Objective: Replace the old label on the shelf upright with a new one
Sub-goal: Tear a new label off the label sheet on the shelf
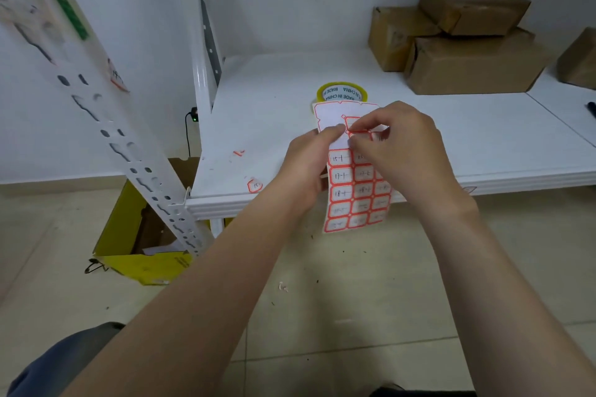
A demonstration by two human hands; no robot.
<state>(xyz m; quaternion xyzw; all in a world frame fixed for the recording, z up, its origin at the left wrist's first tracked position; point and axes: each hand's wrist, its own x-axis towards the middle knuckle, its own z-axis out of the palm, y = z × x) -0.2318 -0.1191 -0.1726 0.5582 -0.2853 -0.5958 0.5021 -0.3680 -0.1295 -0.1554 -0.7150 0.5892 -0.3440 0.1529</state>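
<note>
My left hand [304, 164] holds a sheet of red-bordered labels [356, 200] by its left edge, over the front of the white shelf board [267, 126]. My right hand [400, 145] pinches one label [353, 126] near the sheet's bare upper part, its corner lifted off the backing. The white slotted shelf upright [129, 151] slants down at the left, with an old red-edged label [117, 77] stuck on its side. A loose peeled label [254, 185] lies on the board near its front left corner.
A roll of clear tape [342, 92] stands on the board behind the sheet. Brown cardboard boxes [464, 42] are stacked at the back right. A yellow open box [142, 235] sits on the floor under the upright. A small red scrap [239, 152] lies on the board.
</note>
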